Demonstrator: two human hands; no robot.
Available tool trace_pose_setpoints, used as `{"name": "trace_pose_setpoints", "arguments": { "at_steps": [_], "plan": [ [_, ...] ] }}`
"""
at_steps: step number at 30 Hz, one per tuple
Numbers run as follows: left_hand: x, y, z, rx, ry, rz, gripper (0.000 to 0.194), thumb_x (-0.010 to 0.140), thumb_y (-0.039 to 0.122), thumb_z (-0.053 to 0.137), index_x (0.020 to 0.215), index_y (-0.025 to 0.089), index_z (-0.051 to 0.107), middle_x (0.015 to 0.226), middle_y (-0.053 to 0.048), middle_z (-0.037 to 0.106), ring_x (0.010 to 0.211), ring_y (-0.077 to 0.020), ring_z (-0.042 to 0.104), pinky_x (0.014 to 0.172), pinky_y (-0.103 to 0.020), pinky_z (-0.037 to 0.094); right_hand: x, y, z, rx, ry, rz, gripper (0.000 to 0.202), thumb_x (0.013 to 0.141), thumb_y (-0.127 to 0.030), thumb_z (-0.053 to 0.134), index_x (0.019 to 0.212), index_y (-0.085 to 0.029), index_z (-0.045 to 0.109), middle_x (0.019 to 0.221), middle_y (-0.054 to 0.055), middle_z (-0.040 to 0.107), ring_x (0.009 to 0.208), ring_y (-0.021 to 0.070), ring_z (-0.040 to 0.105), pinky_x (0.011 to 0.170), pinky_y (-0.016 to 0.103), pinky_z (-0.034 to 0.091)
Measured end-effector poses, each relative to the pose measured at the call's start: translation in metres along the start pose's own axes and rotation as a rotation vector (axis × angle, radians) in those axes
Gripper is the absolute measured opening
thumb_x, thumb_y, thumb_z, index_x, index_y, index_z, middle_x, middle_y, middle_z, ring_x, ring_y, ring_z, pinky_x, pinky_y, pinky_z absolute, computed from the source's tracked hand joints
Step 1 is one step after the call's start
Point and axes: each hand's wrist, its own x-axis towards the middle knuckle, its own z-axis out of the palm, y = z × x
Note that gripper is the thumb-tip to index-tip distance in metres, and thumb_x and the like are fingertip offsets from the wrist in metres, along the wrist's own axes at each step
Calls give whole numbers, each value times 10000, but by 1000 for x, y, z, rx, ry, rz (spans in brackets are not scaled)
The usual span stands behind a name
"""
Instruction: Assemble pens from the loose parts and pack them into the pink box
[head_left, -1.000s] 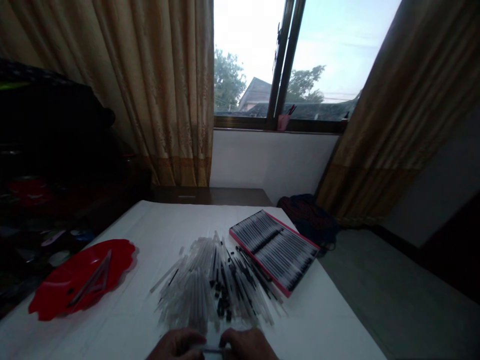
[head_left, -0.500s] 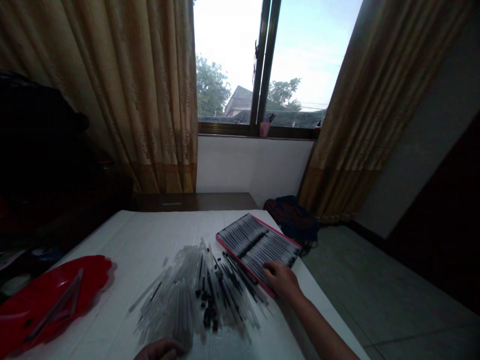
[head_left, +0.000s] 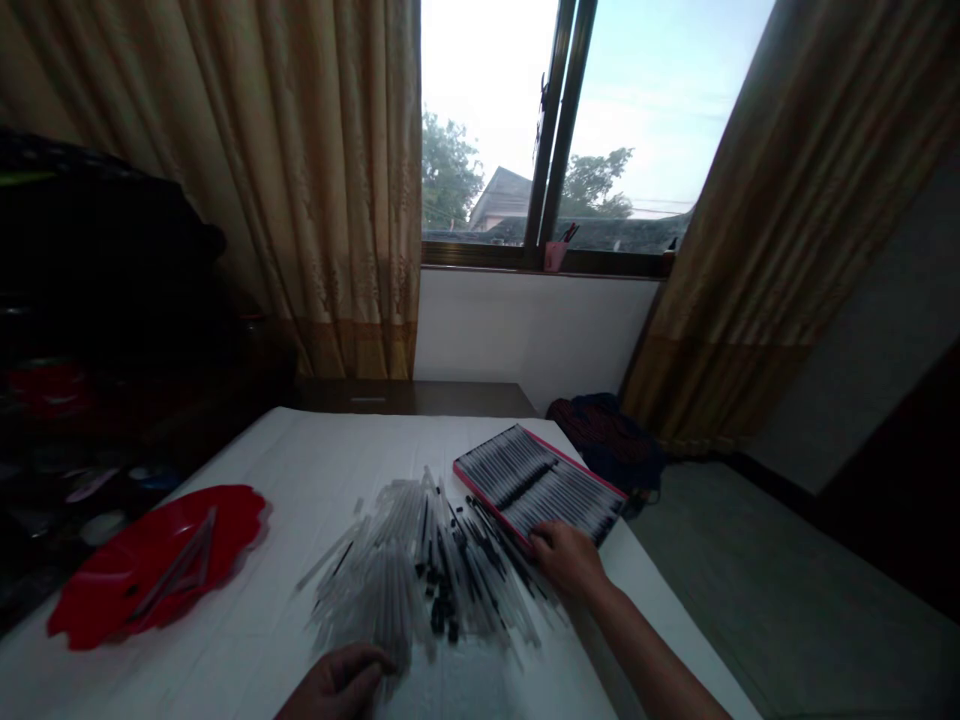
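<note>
We see a shallow pink box point(head_left: 487, 503) on the far right part of the white counter point(head_left: 337, 440), its long axis slanting from far left to near right. The pens point(head_left: 491, 465) inside lie in two banks along that same axis, with a dark band crossing between them. Left of the box, a heap of clear tubes point(head_left: 375, 590) fans out: the middle ones point straight away from us, the outer ones splay left and right. Small black caps point(head_left: 444, 605) sit at its near side.

Our right hand point(head_left: 566, 560) is at the box's near side, fingers curled together, covering the near corner; we cannot tell whether they grip a pen. Our left hand point(head_left: 337, 685) is at the near ends of the tubes, fingers bunched, and we cannot tell if they pinch one. The bottom edge cuts off both arms. Single tubes blur into the heap.
</note>
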Motion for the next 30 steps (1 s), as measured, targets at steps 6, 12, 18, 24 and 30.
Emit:
{"name": "trace_pose_setpoints", "arguments": {
  "at_steps": [6,12,18,24,30],
  "plan": [
    [-20,18,5,-100,42,32,594,487,727,685,774,208,647,420,74,499,314,-54,368,315,-162,243,-9,-9,-6,-31,59,-24,291,889,-240,429,935,-207,714,939,84,695,850,210,641,695,270,393],
    [-32,30,-9,-351,177,91,562,511,691,691,776,197,643,445,91,435,370,-44,338,359,-156,231,-39,-63,13,40,105,-243,260,894,-185,434,962,-206,684,923,56,675,861,181,619,753,249,398],
    [-30,28,-12,-430,136,93,544,529,665,707,785,189,648,508,70,485,423,-55,377,377,-160,243,-62,-127,41,7,-64,-299,163,814,-317,567,832,-234,706,859,47,663,836,201,612,699,264,400],
    [-30,25,-10,-441,91,121,560,535,666,722,815,186,654,518,63,501,424,-50,383,383,-161,257,-57,-150,40,-47,-175,-199,188,756,-273,557,844,-216,713,922,86,689,864,244,642,691,294,428],
    [-28,25,-11,-471,90,92,603,472,678,747,804,183,651,524,64,510,427,-51,396,387,-165,268,-48,-155,42,-27,-215,-144,203,708,-222,558,821,-172,720,895,139,721,861,288,663,679,320,441]
  ]
}}
